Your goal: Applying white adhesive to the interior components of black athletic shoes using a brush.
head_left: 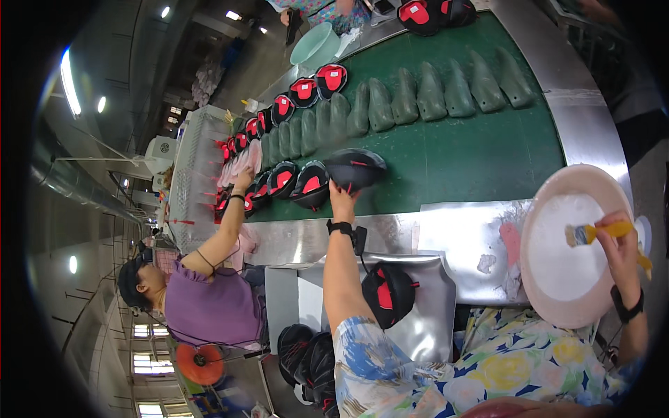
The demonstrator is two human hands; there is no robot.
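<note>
White labels (pixel 303 87) show on red linings beyond and left of your left grip, their print too small to read. Your left arm reaches forward, and that left hand (pixel 342 200) is clamped on the near edge of a black shoe (pixel 357 169), which sits just beyond your fingers, over the green belt (pixel 474 164). Your right hand (pixel 617 244), wrist raised, pinches a brush (pixel 591 234), bristles pointing left over the bowl (pixel 532 268).
</note>
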